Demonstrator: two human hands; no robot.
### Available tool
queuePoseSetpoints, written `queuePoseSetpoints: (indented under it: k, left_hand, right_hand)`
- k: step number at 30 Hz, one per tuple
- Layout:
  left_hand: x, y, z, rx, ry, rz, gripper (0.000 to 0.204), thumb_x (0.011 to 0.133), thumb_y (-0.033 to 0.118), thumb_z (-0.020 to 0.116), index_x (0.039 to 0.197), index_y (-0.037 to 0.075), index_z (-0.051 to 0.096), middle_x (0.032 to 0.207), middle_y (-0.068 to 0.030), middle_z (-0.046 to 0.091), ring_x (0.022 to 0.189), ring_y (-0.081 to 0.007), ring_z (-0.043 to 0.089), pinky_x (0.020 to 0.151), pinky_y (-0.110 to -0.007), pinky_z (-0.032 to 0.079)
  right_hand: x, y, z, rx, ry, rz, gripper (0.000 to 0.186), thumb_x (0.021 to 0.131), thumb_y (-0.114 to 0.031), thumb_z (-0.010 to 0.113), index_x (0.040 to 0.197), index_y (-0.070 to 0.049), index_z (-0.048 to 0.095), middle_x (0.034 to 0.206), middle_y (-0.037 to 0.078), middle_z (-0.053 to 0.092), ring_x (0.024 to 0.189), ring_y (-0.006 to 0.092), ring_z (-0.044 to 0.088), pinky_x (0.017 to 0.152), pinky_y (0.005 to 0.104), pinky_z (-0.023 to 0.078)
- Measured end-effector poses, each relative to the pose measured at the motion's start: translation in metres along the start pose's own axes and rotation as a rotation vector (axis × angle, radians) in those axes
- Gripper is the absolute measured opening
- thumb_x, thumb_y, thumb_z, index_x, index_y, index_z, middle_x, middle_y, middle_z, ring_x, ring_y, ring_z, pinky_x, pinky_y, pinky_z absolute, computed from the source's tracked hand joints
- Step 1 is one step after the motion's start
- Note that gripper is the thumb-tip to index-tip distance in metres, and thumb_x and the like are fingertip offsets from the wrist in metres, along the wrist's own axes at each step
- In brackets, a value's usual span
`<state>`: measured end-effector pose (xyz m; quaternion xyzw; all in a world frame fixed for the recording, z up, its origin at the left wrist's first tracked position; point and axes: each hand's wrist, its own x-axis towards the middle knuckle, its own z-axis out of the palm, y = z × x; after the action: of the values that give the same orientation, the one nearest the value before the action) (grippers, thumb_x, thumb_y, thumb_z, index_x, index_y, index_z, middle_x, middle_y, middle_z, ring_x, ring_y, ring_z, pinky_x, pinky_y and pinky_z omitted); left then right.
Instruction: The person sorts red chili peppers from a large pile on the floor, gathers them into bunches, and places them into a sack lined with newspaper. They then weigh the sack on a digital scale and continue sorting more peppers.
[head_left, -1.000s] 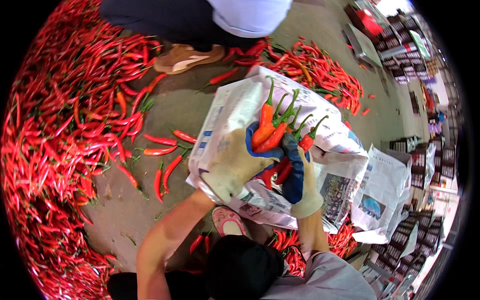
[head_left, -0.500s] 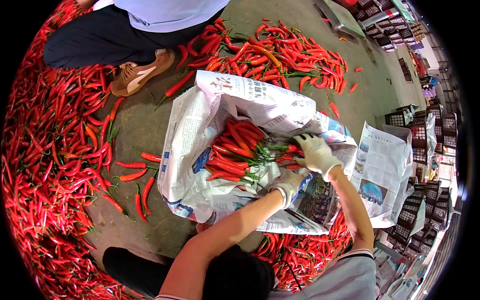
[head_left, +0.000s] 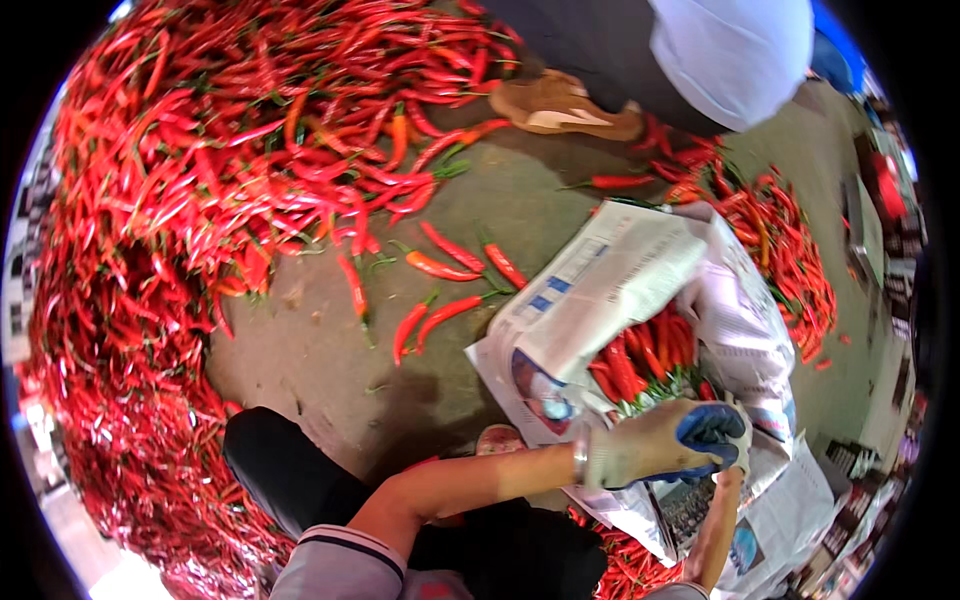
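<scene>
A newspaper-lined container (head_left: 620,262) stands on the floor in front of me, its paper walls folded up and partly inward. Inside lies a bunch of red chili peppers (head_left: 645,352), with green stems toward me. My left hand (head_left: 650,440), in a whitish glove with a blue palm, is over the container's near right side. Its fingers are curled, and whatever they may hold is hidden. My right hand (head_left: 742,440), also gloved, is close against the left one and mostly covered by it, so its fingers do not show clearly.
A large heap of red chili peppers (head_left: 250,150) spreads along the left and far side. Several loose peppers (head_left: 440,265) lie on the concrete floor. A co-worker's brown shoe (head_left: 565,105) is beyond the container, near another pepper pile (head_left: 790,260). Newspaper sheets (head_left: 790,510) lie at right.
The view has turned left, so the container appears farther right. My left hand has moved up beside the right, fingers now curled. More paper is folded over the peppers.
</scene>
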<state>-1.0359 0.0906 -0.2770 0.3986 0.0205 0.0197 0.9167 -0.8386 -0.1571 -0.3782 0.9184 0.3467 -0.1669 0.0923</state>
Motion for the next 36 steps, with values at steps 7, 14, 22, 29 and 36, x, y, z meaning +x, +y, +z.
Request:
queuePoseSetpoints:
  k: [7,14,22,29,36]
  left_hand:
    - [-0.143,0.058,-0.154,0.012,0.945,0.131,0.035,0.088,0.001,0.056,0.123,0.001,0.054,0.109,-0.0071,0.064,0.094,-0.0141,0.062,0.078,-0.028,0.051]
    - [-0.254,0.037,-0.266,1.657,1.259,-0.254,0.044,0.074,0.006,0.064,0.117,0.017,0.061,0.117,-0.0109,0.059,0.110,-0.0298,0.054,0.090,-0.041,0.046]
    - [-0.327,0.014,-0.314,2.155,0.689,-0.276,0.037,0.078,0.020,0.059,0.115,0.018,0.061,0.127,-0.0109,0.052,0.127,-0.0310,0.040,0.107,-0.050,0.030]
    - [-0.353,0.022,-0.300,1.756,0.982,0.001,0.035,0.079,0.017,0.064,0.113,0.010,0.056,0.108,-0.0142,0.059,0.095,-0.0348,0.059,0.085,-0.044,0.048]
    - [-0.278,0.061,-0.300,1.275,1.186,0.075,0.042,0.078,0.016,0.065,0.116,0.006,0.049,0.112,-0.0197,0.051,0.089,-0.0410,0.057,0.075,-0.047,0.047]
  right_hand:
    - [0.006,-0.228,-0.140,0.547,0.243,-0.410,0.050,0.067,-0.004,0.067,0.116,-0.003,0.056,0.094,0.016,0.060,0.081,0.0320,0.060,0.076,0.0386,0.048]
    - [0.008,-0.446,-0.171,-0.058,-0.019,-1.032,0.050,0.077,-0.028,0.067,0.121,-0.012,0.052,0.112,0.014,0.056,0.106,0.0334,0.053,0.092,0.0438,0.041]
    - [0.085,-0.543,-0.036,-0.447,0.000,-1.042,0.063,0.078,-0.041,0.067,0.129,-0.011,0.046,0.123,0.016,0.051,0.116,0.0342,0.048,0.095,0.0458,0.040]
    - [0.108,-0.485,-0.015,-0.541,-0.234,-1.229,0.052,0.075,-0.033,0.069,0.118,-0.010,0.053,0.112,0.016,0.054,0.103,0.0323,0.057,0.085,0.0446,0.046]
    - [0.137,-0.480,-0.072,-0.243,-0.404,-0.864,0.045,0.071,-0.039,0.068,0.095,-0.001,0.063,0.092,0.022,0.063,0.092,0.0367,0.061,0.085,0.0416,0.048]
